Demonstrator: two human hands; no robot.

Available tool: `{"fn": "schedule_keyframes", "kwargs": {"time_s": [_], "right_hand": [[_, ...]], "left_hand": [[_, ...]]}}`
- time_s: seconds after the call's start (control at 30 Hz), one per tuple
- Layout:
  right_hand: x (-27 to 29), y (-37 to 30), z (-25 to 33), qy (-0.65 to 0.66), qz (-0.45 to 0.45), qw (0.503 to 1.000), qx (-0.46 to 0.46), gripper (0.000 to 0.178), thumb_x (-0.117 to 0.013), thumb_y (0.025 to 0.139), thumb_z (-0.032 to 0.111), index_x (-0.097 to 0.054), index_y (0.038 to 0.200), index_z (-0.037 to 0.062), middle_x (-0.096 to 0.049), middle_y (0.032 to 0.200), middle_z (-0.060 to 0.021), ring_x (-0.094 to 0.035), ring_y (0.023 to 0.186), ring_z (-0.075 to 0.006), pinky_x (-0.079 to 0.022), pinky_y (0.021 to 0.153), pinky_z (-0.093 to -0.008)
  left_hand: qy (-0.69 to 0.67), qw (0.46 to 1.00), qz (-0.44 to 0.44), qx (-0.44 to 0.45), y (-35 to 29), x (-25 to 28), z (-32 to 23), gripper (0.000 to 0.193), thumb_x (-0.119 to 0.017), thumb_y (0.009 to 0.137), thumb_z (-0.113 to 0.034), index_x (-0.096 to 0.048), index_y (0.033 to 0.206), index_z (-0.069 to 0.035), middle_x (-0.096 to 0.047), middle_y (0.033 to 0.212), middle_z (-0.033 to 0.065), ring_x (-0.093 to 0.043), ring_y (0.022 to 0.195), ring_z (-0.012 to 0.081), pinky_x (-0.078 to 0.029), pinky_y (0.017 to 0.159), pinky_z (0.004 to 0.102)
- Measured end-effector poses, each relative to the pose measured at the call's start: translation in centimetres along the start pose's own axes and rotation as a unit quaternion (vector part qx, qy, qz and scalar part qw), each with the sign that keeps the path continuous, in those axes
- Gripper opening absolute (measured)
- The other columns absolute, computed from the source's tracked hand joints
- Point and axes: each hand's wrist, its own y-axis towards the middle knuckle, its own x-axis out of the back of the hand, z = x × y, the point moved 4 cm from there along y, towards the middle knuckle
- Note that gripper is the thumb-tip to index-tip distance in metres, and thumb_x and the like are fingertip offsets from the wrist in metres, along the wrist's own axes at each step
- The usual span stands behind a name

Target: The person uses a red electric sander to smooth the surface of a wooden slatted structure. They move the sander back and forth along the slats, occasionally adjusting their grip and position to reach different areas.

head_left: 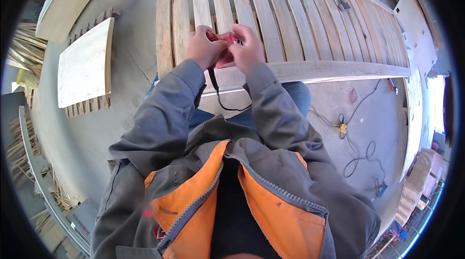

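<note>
Both hands meet over the near edge of a slatted wooden frame [276, 21]. Curled fingers of my left hand [203, 48] grip a small red thing [225, 57], whose kind I cannot make out because the hands cover most of it. My right hand [249, 48], a little blurred, has its thumb and fingers closed on the other side of the same red thing. From beneath the left hand a black cord [215, 82] hangs down in front of the frame's pale front rail [329, 70] and loops toward my lap.
A pale board [85, 62] lies on a wooden pallet at the left. Large panels [72, 0] stand beyond it, with piled wood strips [26, 48] at the far left. Tangled cable with a yellow connector [343, 128] lies on the right floor. Another plug [343, 6] rests on the slats.
</note>
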Motion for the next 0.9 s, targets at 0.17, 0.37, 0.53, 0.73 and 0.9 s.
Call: {"fn": "schedule_keyframes", "kwargs": {"time_s": [0.17, 0.37, 0.53, 0.73, 0.9], "right_hand": [[8.8, -3.7, -3.4, -0.043, -0.101, 0.994, 0.03, 0.046, -0.063, 0.085, 0.0, -0.066, 0.13, -0.0016, -0.074, 0.121, -0.0194, -0.073, 0.113, -0.032, -0.057, 0.101, -0.0423], [16.3, -14.1, -10.0, -0.177, -0.139, 0.973, -0.042, 0.035, -0.064, 0.089, 0.0, -0.068, 0.123, 0.0011, -0.075, 0.112, -0.0161, -0.074, 0.103, -0.0296, -0.059, 0.091, -0.0391], [16.5, -19.1, -13.2, -0.209, -0.12, 0.968, -0.073, 0.031, -0.064, 0.089, -0.001, -0.07, 0.119, 0.0012, -0.074, 0.107, -0.0145, -0.073, 0.097, -0.0276, -0.06, 0.087, -0.0389], [16.0, -16.6, -13.4, -0.243, -0.119, 0.961, -0.063, 0.03, -0.066, 0.088, 0.0, -0.07, 0.117, 0.0009, -0.073, 0.106, -0.0156, -0.072, 0.094, -0.0293, -0.059, 0.086, -0.0395], [16.0, -16.1, -13.0, -0.272, -0.101, 0.954, -0.077, 0.031, -0.067, 0.087, 0.001, -0.07, 0.117, 0.0013, -0.073, 0.106, -0.0159, -0.072, 0.093, -0.0299, -0.059, 0.085, -0.0402]], "left_hand": [[-0.039, 0.999, -0.014, 0.001, 0.2, -0.5, 0.1, 0.053, -0.08, 0.081, -0.027, -0.065, 0.129, -0.011, -0.058, 0.126, 0.0212, -0.064, 0.113, 0.0366, -0.054, 0.103, 0.0408], [-0.061, 0.998, -0.005, -0.025, 3.9, -0.8, -0.2, 0.046, -0.079, 0.081, -0.026, -0.068, 0.123, -0.012, -0.057, 0.123, 0.019, -0.065, 0.11, 0.034, -0.057, 0.098, 0.0395], [-0.059, 0.997, -0.006, -0.052, 8.2, -0.5, 0.3, 0.044, -0.078, 0.081, -0.028, -0.07, 0.12, -0.01, -0.062, 0.121, 0.0195, -0.067, 0.107, 0.0333, -0.057, 0.098, 0.0394], [-0.068, 0.995, -0.049, -0.059, 12.8, -0.2, 0.1, 0.039, -0.082, 0.082, -0.022, -0.07, 0.114, -0.004, -0.073, 0.106, 0.0122, -0.07, 0.096, 0.0212, -0.057, 0.086, 0.0356], [-0.121, 0.99, -0.032, -0.059, 16.4, 0.5, 0.4, 0.038, -0.081, 0.083, -0.022, -0.07, 0.115, -0.004, -0.071, 0.104, 0.0089, -0.068, 0.095, 0.0191, -0.056, 0.087, 0.034]]}}
